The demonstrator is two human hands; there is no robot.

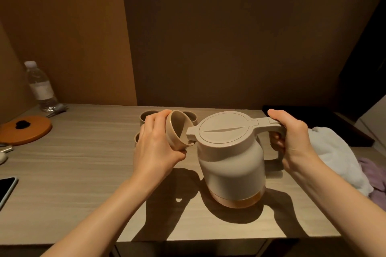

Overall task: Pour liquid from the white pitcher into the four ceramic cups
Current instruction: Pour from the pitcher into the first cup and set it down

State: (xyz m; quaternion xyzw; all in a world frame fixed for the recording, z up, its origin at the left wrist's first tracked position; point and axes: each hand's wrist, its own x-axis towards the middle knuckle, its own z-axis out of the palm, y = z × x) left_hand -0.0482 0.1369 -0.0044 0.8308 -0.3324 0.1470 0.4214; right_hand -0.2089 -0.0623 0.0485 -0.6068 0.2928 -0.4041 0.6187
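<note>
Entering from the near edge, both bare forearms reached across the worktop (62, 173) toward its middle. Item one: white pitcher (231, 160), lid closed, standing or barely tipped on its base near the front centre, spout turned left. Right hand (290, 137) wrapped its fingers round the handle, thumb along the top, wrist bent down, likely to steady and tilt the pitcher. Item two: ceramic cup (178, 130), held by the left hand (154, 146), fingers curled about its wall, mouth tilted toward the spout and rim just beside it, apparently so the stream would fall straight in. No liquid could be seen flowing; contents of the cup could not be told. Item three: three further cups (147, 117), upright on the worktop just behind the left hand, partly hidden. Right side: white cloth (334, 152). Left side: phone (6, 188), orange round mat (25, 131), and farthest, a water bottle (40, 87) by the wall.
</note>
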